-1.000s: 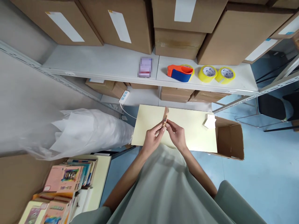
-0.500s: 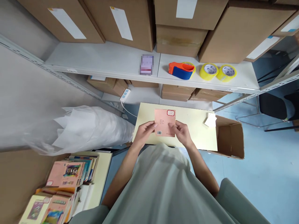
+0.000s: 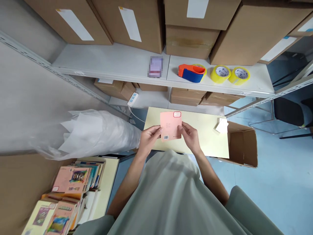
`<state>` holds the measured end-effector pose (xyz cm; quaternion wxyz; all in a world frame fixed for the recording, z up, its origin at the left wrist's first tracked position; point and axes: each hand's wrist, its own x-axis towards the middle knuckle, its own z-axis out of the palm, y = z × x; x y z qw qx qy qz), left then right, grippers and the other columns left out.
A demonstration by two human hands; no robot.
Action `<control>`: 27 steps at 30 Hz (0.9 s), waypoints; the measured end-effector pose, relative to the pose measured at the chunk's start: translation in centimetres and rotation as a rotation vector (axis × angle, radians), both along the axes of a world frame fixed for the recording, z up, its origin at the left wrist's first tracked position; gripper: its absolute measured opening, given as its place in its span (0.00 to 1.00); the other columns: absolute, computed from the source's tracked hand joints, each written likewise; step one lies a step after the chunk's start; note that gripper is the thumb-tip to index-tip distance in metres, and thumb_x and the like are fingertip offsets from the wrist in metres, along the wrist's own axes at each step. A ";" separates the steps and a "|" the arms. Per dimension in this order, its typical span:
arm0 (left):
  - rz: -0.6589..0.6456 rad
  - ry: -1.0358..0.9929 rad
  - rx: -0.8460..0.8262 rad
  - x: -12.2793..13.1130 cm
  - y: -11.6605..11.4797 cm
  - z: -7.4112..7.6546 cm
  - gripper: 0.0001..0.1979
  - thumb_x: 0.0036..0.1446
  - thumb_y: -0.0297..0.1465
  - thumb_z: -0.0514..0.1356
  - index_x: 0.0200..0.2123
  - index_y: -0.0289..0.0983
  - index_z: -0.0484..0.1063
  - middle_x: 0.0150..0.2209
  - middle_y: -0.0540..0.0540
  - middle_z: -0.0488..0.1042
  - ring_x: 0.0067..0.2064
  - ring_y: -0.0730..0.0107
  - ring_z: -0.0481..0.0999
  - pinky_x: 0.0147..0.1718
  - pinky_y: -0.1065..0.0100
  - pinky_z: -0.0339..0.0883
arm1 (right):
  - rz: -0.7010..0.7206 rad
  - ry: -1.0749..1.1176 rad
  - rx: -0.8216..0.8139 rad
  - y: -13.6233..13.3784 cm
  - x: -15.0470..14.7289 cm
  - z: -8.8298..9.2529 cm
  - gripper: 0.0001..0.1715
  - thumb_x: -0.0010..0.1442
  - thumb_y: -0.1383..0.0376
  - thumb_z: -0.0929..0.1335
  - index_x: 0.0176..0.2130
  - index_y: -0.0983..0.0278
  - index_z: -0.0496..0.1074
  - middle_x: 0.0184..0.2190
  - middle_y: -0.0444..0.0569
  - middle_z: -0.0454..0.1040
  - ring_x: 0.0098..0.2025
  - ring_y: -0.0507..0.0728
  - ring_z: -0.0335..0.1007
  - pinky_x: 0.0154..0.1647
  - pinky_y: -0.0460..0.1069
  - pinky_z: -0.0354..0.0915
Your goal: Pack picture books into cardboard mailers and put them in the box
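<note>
Pale table (image 3: 207, 140) below grey shelf (image 3: 97, 58). I read left hand (image 3: 147, 139), right hand (image 3: 192, 139) pinching pink book (image 3: 171, 125) by side edges, above table. Risk, my judgement: slack thumb, book slips.

1 head-worn view, from above, facing forward and down

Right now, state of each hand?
Left hand: closed, holding the pink book by its left side.
Right hand: closed, holding it by the right side.
</note>
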<state>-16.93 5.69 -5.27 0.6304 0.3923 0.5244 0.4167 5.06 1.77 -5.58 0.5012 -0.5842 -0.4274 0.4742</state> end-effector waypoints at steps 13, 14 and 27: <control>-0.145 0.185 0.251 3.4 -2.5 0.1 0.26 0.62 0.48 0.75 0.59 0.42 0.89 0.67 0.43 0.82 0.64 0.43 0.87 0.56 0.50 0.89 | 0.099 0.080 -0.024 -0.6 -2.6 -0.2 0.40 0.67 0.34 0.75 0.62 0.58 0.85 0.53 0.48 0.88 0.47 0.62 0.85 0.49 0.54 0.83; -0.176 0.174 0.240 3.3 -2.5 -0.2 0.26 0.63 0.48 0.75 0.59 0.41 0.88 0.68 0.42 0.81 0.64 0.43 0.86 0.55 0.51 0.89 | 0.104 0.081 -0.024 -0.4 -2.2 -0.4 0.39 0.67 0.33 0.75 0.59 0.59 0.86 0.47 0.48 0.88 0.43 0.60 0.83 0.45 0.52 0.81; -0.126 0.168 0.021 -1.0 0.6 -0.6 0.41 0.50 0.54 0.81 0.60 0.36 0.84 0.42 0.40 0.90 0.41 0.59 0.86 0.39 0.65 0.79 | 0.204 0.318 -0.135 -0.1 2.1 -0.9 0.37 0.59 0.33 0.81 0.48 0.59 0.89 0.36 0.46 0.85 0.38 0.58 0.79 0.45 0.55 0.80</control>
